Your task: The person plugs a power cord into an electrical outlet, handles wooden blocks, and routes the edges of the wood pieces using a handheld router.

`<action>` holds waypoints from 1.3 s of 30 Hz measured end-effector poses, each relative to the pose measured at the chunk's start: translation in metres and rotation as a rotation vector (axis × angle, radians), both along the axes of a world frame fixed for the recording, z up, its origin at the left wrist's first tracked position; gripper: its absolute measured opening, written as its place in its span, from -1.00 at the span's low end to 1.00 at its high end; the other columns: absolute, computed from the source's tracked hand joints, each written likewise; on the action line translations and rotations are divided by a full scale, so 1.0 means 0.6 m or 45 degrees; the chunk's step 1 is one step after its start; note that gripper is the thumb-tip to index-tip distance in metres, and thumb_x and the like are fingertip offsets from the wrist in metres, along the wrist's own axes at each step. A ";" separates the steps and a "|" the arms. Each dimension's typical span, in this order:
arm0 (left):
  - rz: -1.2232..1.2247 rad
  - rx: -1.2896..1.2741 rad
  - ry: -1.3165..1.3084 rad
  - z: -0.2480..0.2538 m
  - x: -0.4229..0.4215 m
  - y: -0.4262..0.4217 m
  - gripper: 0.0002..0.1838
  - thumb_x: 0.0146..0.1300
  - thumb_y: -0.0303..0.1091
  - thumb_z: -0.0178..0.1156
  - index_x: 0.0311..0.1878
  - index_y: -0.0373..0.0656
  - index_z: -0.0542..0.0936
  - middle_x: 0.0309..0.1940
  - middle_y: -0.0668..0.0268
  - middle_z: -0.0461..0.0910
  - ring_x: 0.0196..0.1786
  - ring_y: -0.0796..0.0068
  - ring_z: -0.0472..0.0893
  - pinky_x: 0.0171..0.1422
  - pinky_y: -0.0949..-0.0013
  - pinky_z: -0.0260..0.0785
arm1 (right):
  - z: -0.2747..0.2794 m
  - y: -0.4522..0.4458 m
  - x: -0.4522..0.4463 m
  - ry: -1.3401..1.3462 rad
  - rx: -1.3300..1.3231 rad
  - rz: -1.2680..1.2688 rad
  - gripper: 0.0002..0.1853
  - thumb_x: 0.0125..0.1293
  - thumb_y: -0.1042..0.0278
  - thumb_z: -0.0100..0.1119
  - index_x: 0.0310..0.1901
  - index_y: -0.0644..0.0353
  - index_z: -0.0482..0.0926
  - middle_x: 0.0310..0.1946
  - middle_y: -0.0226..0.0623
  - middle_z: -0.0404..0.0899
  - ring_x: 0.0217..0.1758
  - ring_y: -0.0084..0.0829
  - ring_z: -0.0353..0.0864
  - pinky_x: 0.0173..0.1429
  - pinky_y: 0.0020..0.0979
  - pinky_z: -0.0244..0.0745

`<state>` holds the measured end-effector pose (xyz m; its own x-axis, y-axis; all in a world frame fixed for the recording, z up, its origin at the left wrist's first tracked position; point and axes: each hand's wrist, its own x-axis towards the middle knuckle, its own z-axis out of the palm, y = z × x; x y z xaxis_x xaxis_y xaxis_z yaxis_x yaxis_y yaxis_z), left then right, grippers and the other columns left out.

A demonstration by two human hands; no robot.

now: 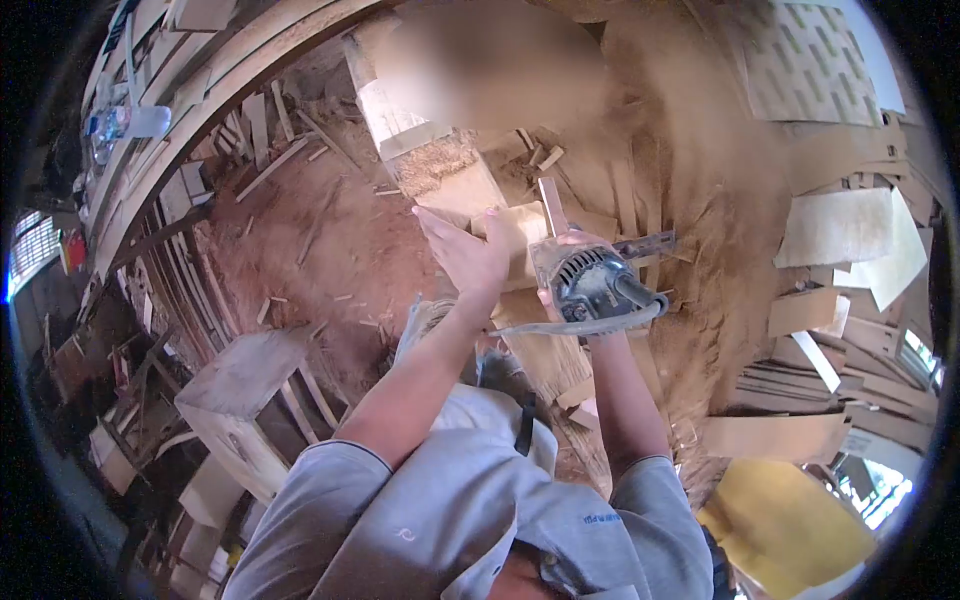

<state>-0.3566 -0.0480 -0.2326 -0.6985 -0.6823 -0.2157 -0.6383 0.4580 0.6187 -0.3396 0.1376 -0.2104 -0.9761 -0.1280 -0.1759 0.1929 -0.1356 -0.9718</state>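
My left hand [468, 252] lies at the edge of a pale wooden piece [522, 228], fingers stretched out and thumb apart. Just to its right, my right hand [583, 238] is wrapped round a corded power tool [590, 282] with a dark, vented motor housing. The tool's exact kind is unclear; its body hides much of that hand. A flat bar [552, 207] sticks out ahead of the tool, and a slotted metal strip [645, 244] reaches to the right. Its thick grey cord [570, 327] loops back towards my body. Under the work runs a long wooden plank [465, 190].
Sawdust and wood scraps [545, 157] cover the ground. A wooden box [245, 375] stands at the lower left. Stacked boards [840, 220] line the right side, with a yellow sheet [790, 525] below. A plastic bottle [128, 122] sits on boards at the upper left.
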 end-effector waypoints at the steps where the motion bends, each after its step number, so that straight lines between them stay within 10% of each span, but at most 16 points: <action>1: 0.011 0.024 0.005 0.005 -0.003 0.000 0.25 0.37 -0.06 0.39 0.74 -0.62 -0.21 0.69 -0.54 0.02 0.77 -0.45 0.08 0.87 -0.19 -0.08 | 0.004 -0.004 -0.003 0.100 0.189 0.045 -0.15 0.04 0.10 0.81 0.32 0.21 0.53 0.23 -0.24 0.67 0.36 -0.26 0.64 0.56 -0.14 0.52; 35: -0.245 -0.126 -0.070 -0.003 -0.012 -0.014 0.12 0.43 -0.22 0.26 0.82 -0.38 -0.22 0.68 -0.55 0.01 0.64 -0.65 0.13 0.77 -0.28 0.10 | -0.005 -0.091 -0.157 0.578 0.363 0.065 -0.20 0.04 0.14 0.80 0.28 0.26 0.61 0.21 -0.14 0.74 0.40 -0.16 0.69 0.66 -0.07 0.47; 39: -0.198 -0.051 -0.075 0.010 -0.011 -0.009 0.08 0.46 -0.21 0.25 0.81 -0.38 -0.18 0.70 -0.49 0.01 0.65 -0.59 0.14 0.77 -0.26 0.11 | -0.046 -0.098 -0.208 0.559 0.211 0.024 -0.51 0.18 0.29 0.68 0.10 0.27 0.71 0.01 -0.17 0.82 0.15 -0.18 0.83 0.33 -0.16 0.68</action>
